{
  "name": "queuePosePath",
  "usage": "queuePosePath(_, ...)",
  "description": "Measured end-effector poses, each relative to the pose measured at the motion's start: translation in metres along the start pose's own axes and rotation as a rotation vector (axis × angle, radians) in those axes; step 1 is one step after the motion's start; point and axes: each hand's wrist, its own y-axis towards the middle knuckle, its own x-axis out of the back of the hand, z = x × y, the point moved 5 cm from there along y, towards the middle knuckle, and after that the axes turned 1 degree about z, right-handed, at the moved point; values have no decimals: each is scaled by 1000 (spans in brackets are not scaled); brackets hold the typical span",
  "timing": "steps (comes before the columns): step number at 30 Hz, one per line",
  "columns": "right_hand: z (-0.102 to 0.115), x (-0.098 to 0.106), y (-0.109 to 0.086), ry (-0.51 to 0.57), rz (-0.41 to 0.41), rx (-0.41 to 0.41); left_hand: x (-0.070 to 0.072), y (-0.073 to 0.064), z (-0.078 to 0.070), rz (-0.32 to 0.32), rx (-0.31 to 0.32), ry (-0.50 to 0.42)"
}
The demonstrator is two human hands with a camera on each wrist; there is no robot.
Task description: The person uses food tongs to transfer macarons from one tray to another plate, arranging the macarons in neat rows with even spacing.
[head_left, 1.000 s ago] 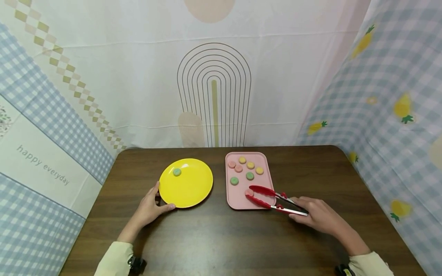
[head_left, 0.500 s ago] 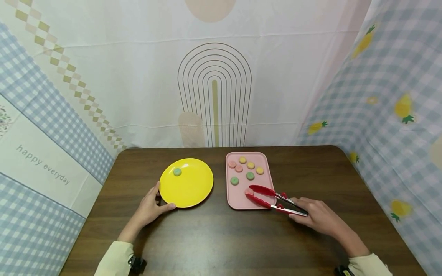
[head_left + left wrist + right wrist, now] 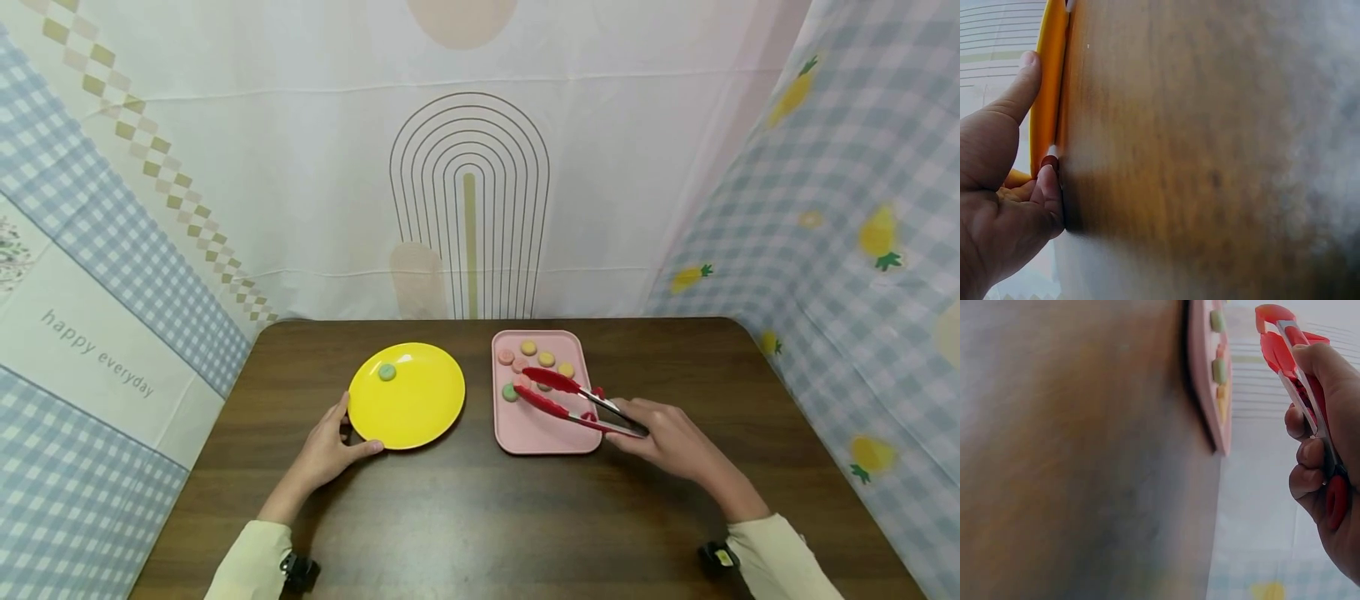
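In the head view, my right hand (image 3: 660, 435) grips a pair of red-tipped metal tongs (image 3: 577, 404) above the pink tray (image 3: 540, 440). Between the tong tips is a small round pink biscuit-like piece (image 3: 523, 381). The right wrist view shows my fingers (image 3: 1309, 465) curled round the tongs' handles. On the left, my left hand (image 3: 330, 450) holds the near-left rim of a yellow plate (image 3: 408, 417). Its thumb (image 3: 1022, 87) lies on the rim, with the other fingers at the edge below. One green round piece (image 3: 387, 372) lies on the plate.
Yellow pieces (image 3: 528, 347), pink pieces (image 3: 506, 357) and a green piece (image 3: 510, 392) sit on the tray; another green one is partly behind the tongs. Plate and tray stand apart on a brown wooden table (image 3: 435, 517). A patterned cloth (image 3: 600, 208) hangs behind.
My right hand has moved the tongs up and to the left in the head view, carrying the pink piece from the tray's near part. The left hand stays at the plate.
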Motion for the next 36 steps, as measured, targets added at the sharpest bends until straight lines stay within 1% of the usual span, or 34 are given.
queuePosePath(11,18,-2,53,11,37,52,2,0,-2,-2,-1,7)
queuePosePath(16,26,-5,77,26,75,56,2,0,-2,-2,-4,10)
queuePosePath(19,31,-8,91,37,83,82,2,0,-3,-2,-6,10)
queuePosePath(22,38,-14,105,42,80,133,2,1,-3,-4,-3,14)
queuePosePath(25,44,-23,118,79,85,162,2,1,-3,-3,0,17)
queuePosePath(29,51,-35,134,104,111,173,1,1,-3,2,8,8)
queuePosePath(32,57,-43,143,91,131,177,0,1,-3,4,14,7)
queuePosePath(36,63,-53,154,78,139,188,0,0,-3,4,24,11)
